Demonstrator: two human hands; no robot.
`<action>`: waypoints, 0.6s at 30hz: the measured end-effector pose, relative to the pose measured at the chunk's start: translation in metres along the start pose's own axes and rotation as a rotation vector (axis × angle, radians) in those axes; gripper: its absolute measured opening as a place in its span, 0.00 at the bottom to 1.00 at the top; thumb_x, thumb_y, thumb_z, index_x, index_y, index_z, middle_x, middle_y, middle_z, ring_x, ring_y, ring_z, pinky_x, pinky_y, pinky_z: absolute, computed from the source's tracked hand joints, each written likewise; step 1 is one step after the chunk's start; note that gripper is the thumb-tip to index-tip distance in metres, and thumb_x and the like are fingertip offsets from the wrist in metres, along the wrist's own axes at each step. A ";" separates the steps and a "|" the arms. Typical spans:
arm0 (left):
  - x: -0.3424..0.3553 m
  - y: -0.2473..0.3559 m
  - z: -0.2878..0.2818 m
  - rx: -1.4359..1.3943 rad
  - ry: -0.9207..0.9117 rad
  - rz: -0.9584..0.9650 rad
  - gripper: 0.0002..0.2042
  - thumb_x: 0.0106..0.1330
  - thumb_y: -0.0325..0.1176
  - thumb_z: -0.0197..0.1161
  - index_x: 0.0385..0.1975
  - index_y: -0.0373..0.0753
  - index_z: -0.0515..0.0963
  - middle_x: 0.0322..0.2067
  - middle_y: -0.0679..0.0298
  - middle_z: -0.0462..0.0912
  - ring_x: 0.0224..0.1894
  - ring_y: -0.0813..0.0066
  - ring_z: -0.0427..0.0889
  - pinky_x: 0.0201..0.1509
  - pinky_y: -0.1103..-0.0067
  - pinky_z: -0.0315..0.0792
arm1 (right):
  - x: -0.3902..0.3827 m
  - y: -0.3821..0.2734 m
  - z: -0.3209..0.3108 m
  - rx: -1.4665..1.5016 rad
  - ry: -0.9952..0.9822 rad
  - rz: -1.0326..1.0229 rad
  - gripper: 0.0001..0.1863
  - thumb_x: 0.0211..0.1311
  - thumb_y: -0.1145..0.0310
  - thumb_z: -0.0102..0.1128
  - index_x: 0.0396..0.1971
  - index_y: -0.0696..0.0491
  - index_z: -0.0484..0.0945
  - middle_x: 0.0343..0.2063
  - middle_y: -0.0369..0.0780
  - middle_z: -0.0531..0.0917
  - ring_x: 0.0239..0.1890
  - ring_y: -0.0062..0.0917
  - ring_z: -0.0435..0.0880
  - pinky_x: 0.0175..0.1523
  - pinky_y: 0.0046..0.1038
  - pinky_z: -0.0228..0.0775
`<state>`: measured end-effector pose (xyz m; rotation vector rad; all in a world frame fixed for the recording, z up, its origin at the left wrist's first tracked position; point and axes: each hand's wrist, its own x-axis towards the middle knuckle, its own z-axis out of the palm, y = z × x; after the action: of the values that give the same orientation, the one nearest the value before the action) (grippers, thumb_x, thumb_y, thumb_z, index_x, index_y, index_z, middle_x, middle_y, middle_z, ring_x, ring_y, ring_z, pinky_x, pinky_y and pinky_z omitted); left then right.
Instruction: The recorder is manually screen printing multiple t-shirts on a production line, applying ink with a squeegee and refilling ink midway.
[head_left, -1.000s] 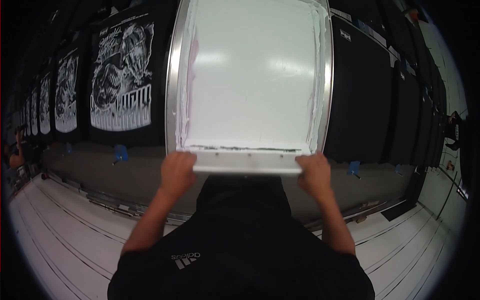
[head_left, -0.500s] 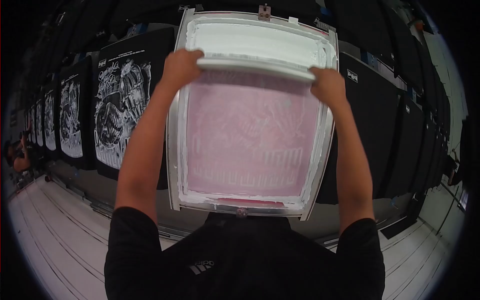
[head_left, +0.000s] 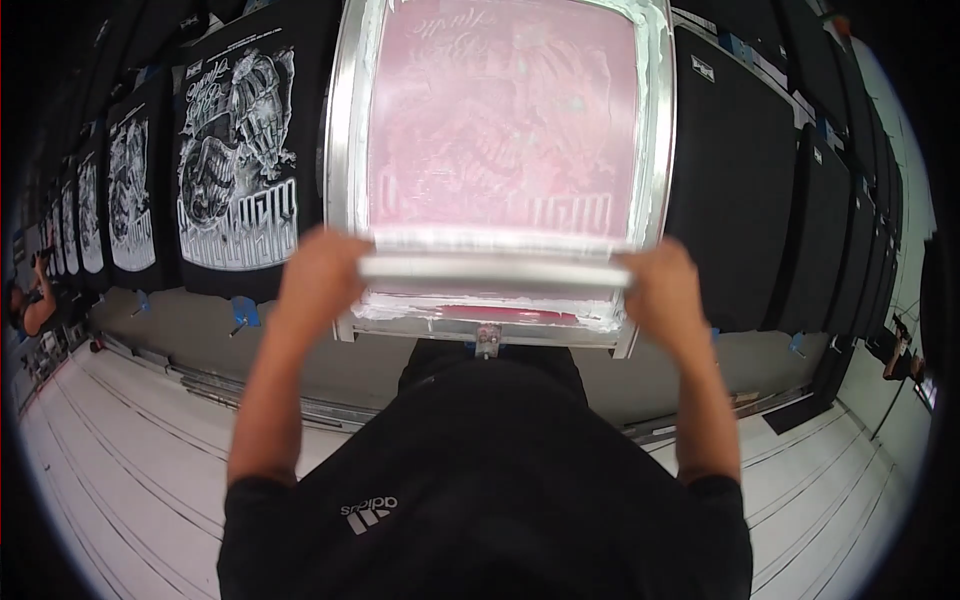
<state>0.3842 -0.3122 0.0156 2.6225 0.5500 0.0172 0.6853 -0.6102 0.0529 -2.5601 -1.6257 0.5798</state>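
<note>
While the squeegee is grasped at its ends in the grip of the left hand and right hand over the near part of the screen, large prints are borne by the printed garments at left but not by the dark garments at right.

Screen-printing workshop: framed screen, printed black fabric.
</note>
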 end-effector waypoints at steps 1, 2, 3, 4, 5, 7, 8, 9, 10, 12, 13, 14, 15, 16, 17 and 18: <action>-0.030 0.015 0.007 -0.024 -0.037 0.027 0.12 0.41 0.23 0.67 0.29 0.40 0.79 0.30 0.61 0.82 0.36 0.60 0.80 0.40 0.67 0.75 | -0.029 -0.011 0.015 0.026 -0.051 -0.007 0.22 0.38 0.79 0.61 0.40 0.49 0.83 0.31 0.43 0.84 0.40 0.38 0.82 0.63 0.47 0.64; -0.053 0.023 0.022 -0.033 -0.009 0.019 0.12 0.41 0.23 0.66 0.28 0.40 0.78 0.29 0.61 0.81 0.35 0.59 0.79 0.40 0.66 0.74 | -0.050 -0.027 0.026 0.084 -0.073 0.058 0.22 0.39 0.78 0.61 0.41 0.50 0.82 0.34 0.42 0.85 0.42 0.37 0.82 0.67 0.48 0.59; -0.064 0.028 0.035 -0.047 0.022 0.016 0.12 0.40 0.22 0.65 0.28 0.39 0.77 0.28 0.61 0.80 0.34 0.59 0.79 0.39 0.66 0.73 | -0.062 -0.032 0.037 0.050 -0.100 0.065 0.22 0.38 0.78 0.61 0.40 0.50 0.82 0.36 0.41 0.85 0.43 0.35 0.82 0.67 0.47 0.60; -0.067 0.029 0.042 -0.048 0.022 0.015 0.12 0.40 0.22 0.65 0.28 0.39 0.77 0.28 0.61 0.80 0.34 0.59 0.79 0.39 0.66 0.73 | -0.066 -0.033 0.049 0.060 -0.111 0.091 0.22 0.37 0.78 0.61 0.40 0.50 0.82 0.37 0.40 0.85 0.44 0.35 0.82 0.67 0.48 0.60; -0.068 0.030 0.046 -0.047 0.029 0.002 0.13 0.39 0.22 0.64 0.28 0.39 0.77 0.28 0.61 0.80 0.34 0.59 0.78 0.39 0.66 0.73 | -0.068 -0.034 0.056 0.069 -0.120 0.117 0.22 0.37 0.78 0.61 0.40 0.50 0.82 0.37 0.40 0.85 0.44 0.34 0.82 0.67 0.48 0.60; -0.070 0.030 0.049 -0.046 0.039 -0.010 0.13 0.38 0.22 0.64 0.27 0.39 0.77 0.28 0.61 0.80 0.33 0.59 0.78 0.38 0.66 0.73 | -0.058 -0.029 0.054 0.069 -0.162 0.120 0.23 0.36 0.78 0.61 0.40 0.50 0.82 0.38 0.40 0.85 0.44 0.34 0.82 0.67 0.48 0.60; -0.071 0.030 0.049 -0.039 0.034 -0.021 0.12 0.38 0.22 0.63 0.27 0.38 0.77 0.28 0.61 0.80 0.34 0.59 0.78 0.39 0.67 0.74 | -0.053 -0.028 0.052 0.070 -0.204 0.126 0.23 0.35 0.78 0.61 0.39 0.50 0.82 0.38 0.39 0.85 0.45 0.33 0.82 0.67 0.48 0.60; -0.070 0.029 0.049 -0.032 0.030 -0.033 0.12 0.37 0.22 0.62 0.26 0.38 0.76 0.28 0.61 0.80 0.34 0.60 0.79 0.40 0.67 0.74 | -0.062 -0.029 0.058 0.067 -0.201 0.125 0.23 0.35 0.78 0.61 0.39 0.50 0.82 0.38 0.39 0.85 0.45 0.33 0.82 0.67 0.48 0.60; -0.082 0.033 0.055 -0.031 0.042 -0.029 0.12 0.37 0.22 0.62 0.26 0.38 0.76 0.28 0.61 0.80 0.34 0.60 0.79 0.40 0.67 0.74 | -0.079 -0.031 0.070 0.054 -0.104 0.087 0.23 0.35 0.78 0.61 0.39 0.51 0.82 0.38 0.39 0.85 0.46 0.33 0.82 0.67 0.48 0.60; -0.104 0.039 0.077 0.053 0.254 0.023 0.12 0.38 0.21 0.61 0.26 0.39 0.77 0.29 0.62 0.81 0.35 0.61 0.79 0.41 0.68 0.75 | -0.101 -0.038 0.095 0.007 0.006 0.076 0.23 0.34 0.78 0.61 0.39 0.52 0.80 0.39 0.39 0.85 0.47 0.34 0.81 0.68 0.49 0.59; -0.090 0.033 0.077 0.061 0.267 0.022 0.12 0.38 0.21 0.61 0.26 0.39 0.77 0.29 0.62 0.81 0.35 0.61 0.79 0.41 0.68 0.75 | -0.097 -0.042 0.096 0.034 0.056 0.090 0.23 0.33 0.78 0.62 0.38 0.52 0.80 0.39 0.39 0.84 0.45 0.35 0.81 0.67 0.48 0.60; -0.072 0.027 0.075 0.069 0.268 0.019 0.12 0.38 0.21 0.60 0.26 0.39 0.77 0.29 0.62 0.81 0.36 0.62 0.80 0.42 0.69 0.76 | -0.078 -0.036 0.087 0.029 0.071 0.075 0.23 0.32 0.78 0.62 0.38 0.52 0.80 0.38 0.39 0.84 0.44 0.35 0.81 0.67 0.47 0.61; -0.052 0.018 0.074 0.077 0.269 0.015 0.12 0.38 0.20 0.60 0.27 0.39 0.77 0.30 0.62 0.81 0.37 0.62 0.80 0.42 0.70 0.76 | -0.049 -0.027 0.077 0.024 0.085 0.060 0.22 0.32 0.79 0.62 0.37 0.52 0.80 0.36 0.39 0.84 0.43 0.36 0.81 0.66 0.47 0.63; -0.020 0.001 0.078 0.123 0.291 0.034 0.13 0.38 0.21 0.60 0.27 0.40 0.77 0.30 0.63 0.81 0.36 0.62 0.80 0.41 0.71 0.77 | -0.021 -0.008 0.075 -0.032 0.160 0.027 0.21 0.33 0.80 0.62 0.35 0.52 0.80 0.34 0.39 0.84 0.40 0.37 0.80 0.64 0.45 0.65; 0.013 -0.016 0.075 0.138 0.298 0.053 0.13 0.38 0.22 0.62 0.28 0.41 0.77 0.30 0.64 0.82 0.36 0.63 0.80 0.39 0.71 0.77 | 0.012 0.005 0.068 -0.018 0.296 -0.051 0.20 0.34 0.80 0.62 0.35 0.52 0.80 0.32 0.39 0.83 0.38 0.37 0.80 0.61 0.43 0.67; 0.052 -0.027 0.064 0.114 0.296 0.063 0.13 0.39 0.23 0.64 0.28 0.43 0.78 0.31 0.65 0.82 0.35 0.64 0.80 0.36 0.70 0.77 | 0.047 0.018 0.058 -0.047 0.300 -0.024 0.20 0.34 0.79 0.63 0.35 0.52 0.81 0.32 0.39 0.84 0.37 0.37 0.79 0.54 0.40 0.71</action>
<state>0.4284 -0.2980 -0.0574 2.7655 0.5817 0.4108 0.6991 -0.5857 -0.0189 -2.5050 -1.5792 0.1457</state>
